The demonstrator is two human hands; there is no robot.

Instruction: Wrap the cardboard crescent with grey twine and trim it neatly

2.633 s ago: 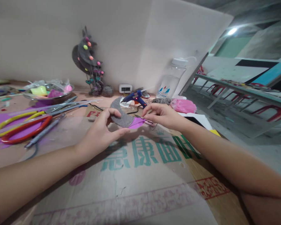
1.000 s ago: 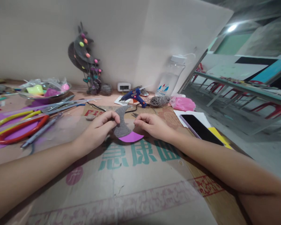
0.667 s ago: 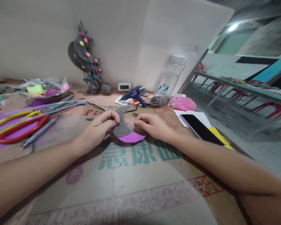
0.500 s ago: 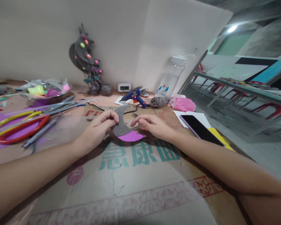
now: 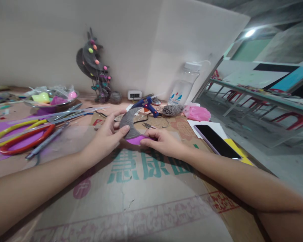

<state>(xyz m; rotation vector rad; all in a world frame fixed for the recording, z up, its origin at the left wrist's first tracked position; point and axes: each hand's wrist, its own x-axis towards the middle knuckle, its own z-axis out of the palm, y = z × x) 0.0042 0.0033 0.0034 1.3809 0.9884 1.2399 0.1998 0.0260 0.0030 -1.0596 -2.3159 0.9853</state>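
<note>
One crescent point(image 5: 130, 124), grey and ribbed over most of its face, purple at the lower end, held over printed cardboard point(image 5: 239, 220). Left hand point(image 5: 107, 134): gripping the grey part, thumb on the near face, fingers behind. Right hand point(image 5: 161, 141): thumb and forefinger pinched on the purple end. Just beyond: glue gun point(image 5: 153, 109), red light showing; yarn bundle point(image 5: 172, 110) beside it. Phone point(image 5: 215, 141) right of the right hand, on paper point(image 5: 193, 127).
</note>
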